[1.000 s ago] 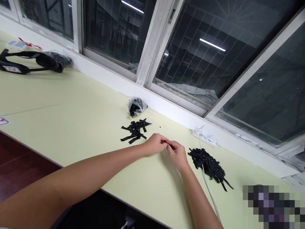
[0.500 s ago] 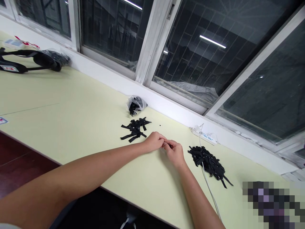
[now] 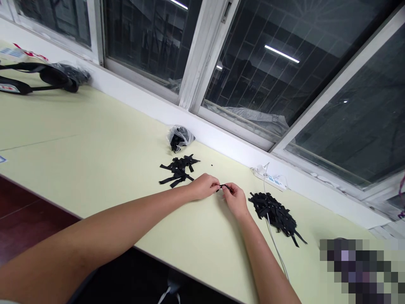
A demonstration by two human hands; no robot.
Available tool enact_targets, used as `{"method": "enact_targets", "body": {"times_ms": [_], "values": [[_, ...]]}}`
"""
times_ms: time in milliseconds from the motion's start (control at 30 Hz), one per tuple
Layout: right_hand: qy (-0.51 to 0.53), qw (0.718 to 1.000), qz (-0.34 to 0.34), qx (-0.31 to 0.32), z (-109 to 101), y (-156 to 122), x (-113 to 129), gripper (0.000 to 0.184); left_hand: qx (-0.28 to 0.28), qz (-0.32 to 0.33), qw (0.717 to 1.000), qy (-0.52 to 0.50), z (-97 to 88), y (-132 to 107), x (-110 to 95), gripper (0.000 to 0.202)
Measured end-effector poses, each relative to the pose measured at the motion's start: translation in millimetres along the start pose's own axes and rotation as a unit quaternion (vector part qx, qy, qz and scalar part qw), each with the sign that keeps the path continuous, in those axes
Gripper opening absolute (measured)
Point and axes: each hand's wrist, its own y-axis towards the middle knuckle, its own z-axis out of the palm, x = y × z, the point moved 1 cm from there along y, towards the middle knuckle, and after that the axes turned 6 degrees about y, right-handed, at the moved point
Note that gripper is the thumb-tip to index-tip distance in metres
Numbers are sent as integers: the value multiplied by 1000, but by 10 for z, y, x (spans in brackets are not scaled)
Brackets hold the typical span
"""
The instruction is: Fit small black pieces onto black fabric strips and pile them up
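Between my two hands a short black strap (image 3: 225, 186) is stretched in a small arc above the table. My left hand (image 3: 205, 186) is closed, pinching one end of it. The other end sits in the closed fingers of my right hand (image 3: 236, 200). To the left of my hands lies a small loose pile of black straps (image 3: 179, 169), some with small round fittings. A larger heap of black straps (image 3: 274, 213) lies to the right of my right hand.
Behind the small pile stands a clear plastic bag (image 3: 181, 138) with black pieces in it. A power strip (image 3: 272, 179) lies by the wall, its white cable (image 3: 274, 242) crossing the right heap. Black headgear (image 3: 47, 78) rests at far left, and a pixelated area covers the lower right.
My hands have moved slightly apart, and more of the black strap now shows between them. The piles stay where they were; the view has shifted slightly.
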Motion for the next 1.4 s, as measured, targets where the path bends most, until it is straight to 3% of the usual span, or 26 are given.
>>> {"method": "enact_targets", "body": {"times_ms": [200,467,667,800,967,1200,1300,1400], "values": [[-18,1000,-7,6,-12,13,-26,35,14,-3,1000,25,-82,-6,14,23],[-124,992,-36,10,-61,-24,19,39,0,-2,999,39,-100,31,118,23],[-15,1000,2,-1,-86,-12,49,41,-55,-26,998,-20,-120,87,176,23],[72,996,44,-16,-120,4,51,43,-43,-52,994,-90,-114,113,179,27],[127,988,84,-35,-132,-7,69,42,-22,-38,989,-138,-87,106,139,24],[138,987,75,-42,-107,13,52,34,22,-41,988,-147,-111,70,97,34],[128,988,70,-46,-96,20,35,30,22,-5,989,-144,-94,70,84,30],[113,990,59,-54,-86,14,39,31,27,-19,983,-180,-57,69,70,25]]}}
